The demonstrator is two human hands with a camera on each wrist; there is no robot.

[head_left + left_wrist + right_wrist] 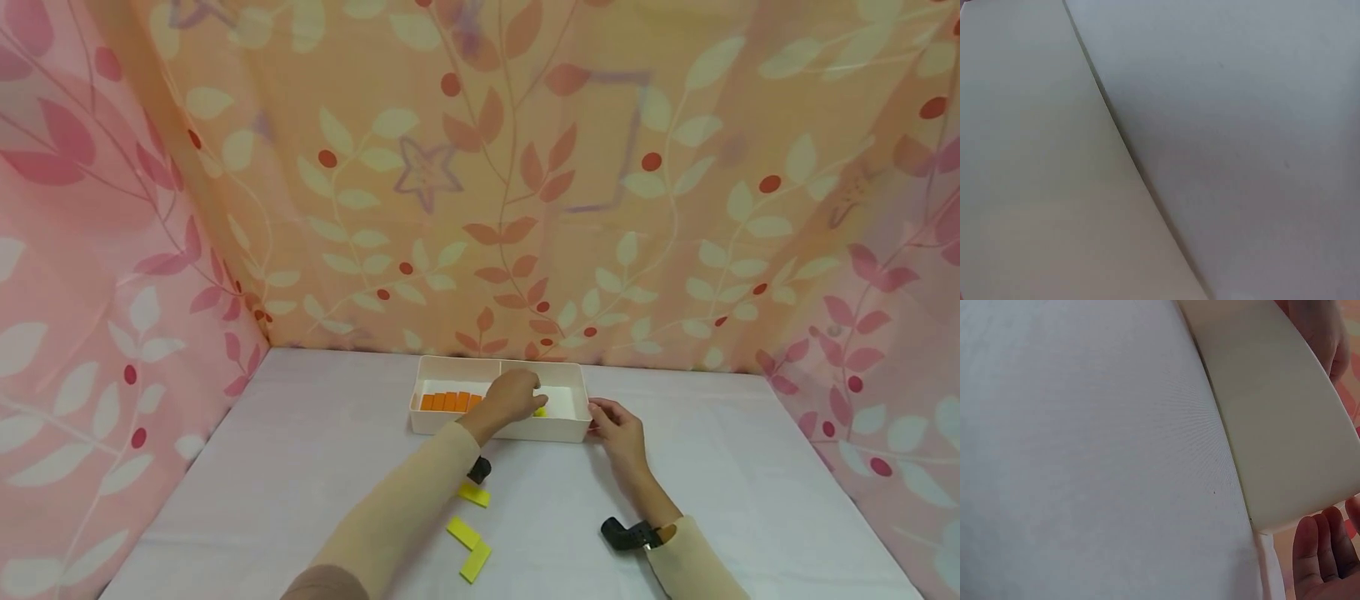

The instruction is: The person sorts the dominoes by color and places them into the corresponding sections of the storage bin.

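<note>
A long white box (551,431) with a divider stands toward the back of the table. Several orange tiles (450,402) stand in a row in its left compartment. My left hand (512,397) reaches over the front wall into the right compartment, fingers bent down at a yellow tile (541,412), and hides part of the inside. At the box's right end, my right hand (621,429) touches the end wall with its fingertips; its fingers (1307,547) show beside the box corner in the right wrist view. The left wrist view shows only the box wall (1054,162) and tablecloth.
Several yellow tiles lie on the white tablecloth (300,475) before the box: one tile (474,495) near my left wrist, and a pair (476,562) nearer the front. Flowered curtains (480,275) rise behind the table and on both sides.
</note>
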